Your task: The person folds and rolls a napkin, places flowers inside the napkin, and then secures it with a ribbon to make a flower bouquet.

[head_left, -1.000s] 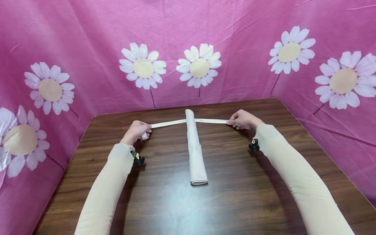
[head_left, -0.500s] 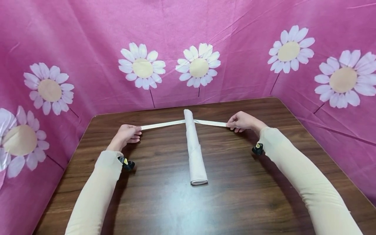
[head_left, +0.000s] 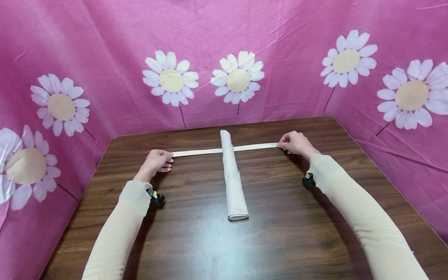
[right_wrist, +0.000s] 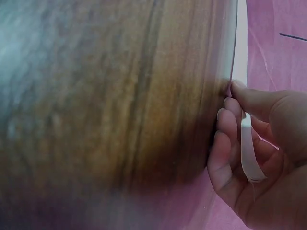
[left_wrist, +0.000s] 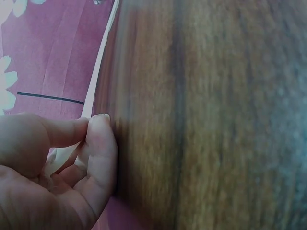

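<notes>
A pale cloth (head_left: 233,182), rolled into a long tube, lies lengthwise in the middle of the table. Near its far end a white ribbon (head_left: 197,152) runs crosswise, its middle hidden beneath the roll. To the left, my left hand (head_left: 156,161) pinches the ribbon between thumb and fingers; part of the strip (left_wrist: 62,155) shows inside the palm in the left wrist view. My right hand (head_left: 295,143) pinches the other side of it, and in the right wrist view a short tail (right_wrist: 248,148) hangs down across the palm. Between the hands the ribbon stretches nearly straight.
The brown wood-grain table (head_left: 280,217) has its far edge close behind the hands. A pink curtain (head_left: 203,23) with large white daisies surrounds it at the back and sides. Small black devices (head_left: 156,197) sit on both wrists.
My left hand has moved left and a little nearer; the loose loop below it no longer shows in the head view. My right hand has shifted slightly right. The ribbon lies straighter; the roll stays put.
</notes>
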Demonstrator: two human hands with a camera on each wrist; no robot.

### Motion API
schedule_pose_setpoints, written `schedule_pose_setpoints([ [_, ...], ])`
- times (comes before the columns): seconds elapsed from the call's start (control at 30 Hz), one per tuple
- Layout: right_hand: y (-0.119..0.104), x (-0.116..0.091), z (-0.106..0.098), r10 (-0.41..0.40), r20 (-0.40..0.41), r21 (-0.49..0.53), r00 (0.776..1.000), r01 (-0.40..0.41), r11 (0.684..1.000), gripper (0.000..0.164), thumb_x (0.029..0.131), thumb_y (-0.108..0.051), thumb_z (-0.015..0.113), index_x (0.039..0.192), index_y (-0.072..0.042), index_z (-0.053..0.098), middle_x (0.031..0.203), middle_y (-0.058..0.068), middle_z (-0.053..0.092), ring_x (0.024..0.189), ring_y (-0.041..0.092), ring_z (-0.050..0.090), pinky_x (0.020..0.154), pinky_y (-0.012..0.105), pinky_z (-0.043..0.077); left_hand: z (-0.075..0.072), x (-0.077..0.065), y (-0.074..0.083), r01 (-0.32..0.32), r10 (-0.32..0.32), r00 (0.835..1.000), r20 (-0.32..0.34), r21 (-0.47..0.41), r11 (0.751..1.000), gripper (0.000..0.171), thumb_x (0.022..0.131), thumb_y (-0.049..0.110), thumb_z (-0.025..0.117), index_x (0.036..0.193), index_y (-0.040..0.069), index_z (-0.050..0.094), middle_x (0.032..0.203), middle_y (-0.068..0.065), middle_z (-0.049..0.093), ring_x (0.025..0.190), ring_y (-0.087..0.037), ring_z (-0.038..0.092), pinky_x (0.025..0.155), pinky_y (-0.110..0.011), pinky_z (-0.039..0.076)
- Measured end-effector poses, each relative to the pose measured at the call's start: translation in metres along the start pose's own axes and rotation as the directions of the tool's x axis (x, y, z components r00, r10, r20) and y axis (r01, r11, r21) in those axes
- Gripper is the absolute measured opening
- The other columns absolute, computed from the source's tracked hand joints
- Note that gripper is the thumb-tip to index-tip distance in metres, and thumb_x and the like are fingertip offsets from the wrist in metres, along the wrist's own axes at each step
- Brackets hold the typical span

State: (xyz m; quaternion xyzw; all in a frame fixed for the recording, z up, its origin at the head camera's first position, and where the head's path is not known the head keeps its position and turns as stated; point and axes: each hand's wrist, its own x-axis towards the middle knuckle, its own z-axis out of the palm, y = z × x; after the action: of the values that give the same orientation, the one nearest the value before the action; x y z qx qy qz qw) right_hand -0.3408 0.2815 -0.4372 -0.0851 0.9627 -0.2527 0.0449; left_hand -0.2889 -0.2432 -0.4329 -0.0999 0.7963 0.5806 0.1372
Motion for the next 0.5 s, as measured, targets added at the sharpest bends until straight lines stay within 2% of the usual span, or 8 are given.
schedule_pose_setpoints([
  [0.27, 0.001, -0.006, -0.003, -0.013, 0.056, 0.034, 0.998, 0.012, 0.999, 0.025, 0.095, -0.033, 0.073, 0.092, -0.008, 0.075, 0.071, 0.000, 0.068, 0.062, 0.016, 0.064, 0.060, 0.031, 0.049, -0.003, -0.002, -0.001, 0.003, -0.003, 1.000, 0.008, -0.001, 1.000, 0.028, 0.108, 0.016, 0.049, 0.122, -0.008, 0.053, 0.082, -0.002, 0.064, 0.065, -0.008, 0.061, 0.063, -0.025, 0.057],
  [0.5, 0.002, -0.012, -0.006, -0.028, 0.112, 0.200, 0.993, 0.005, 0.980, 0.027, 0.094, -0.029, 0.076, 0.095, -0.003, 0.074, 0.074, 0.003, 0.067, 0.059, 0.015, 0.061, 0.054, 0.029, 0.053, -0.009, -0.010, -0.004, -0.001, 0.001, 1.000, 0.010, 0.020, 1.000, 0.032, 0.107, 0.018, 0.051, 0.124, -0.009, 0.053, 0.085, -0.003, 0.065, 0.067, -0.009, 0.062, 0.065, -0.026, 0.058],
])
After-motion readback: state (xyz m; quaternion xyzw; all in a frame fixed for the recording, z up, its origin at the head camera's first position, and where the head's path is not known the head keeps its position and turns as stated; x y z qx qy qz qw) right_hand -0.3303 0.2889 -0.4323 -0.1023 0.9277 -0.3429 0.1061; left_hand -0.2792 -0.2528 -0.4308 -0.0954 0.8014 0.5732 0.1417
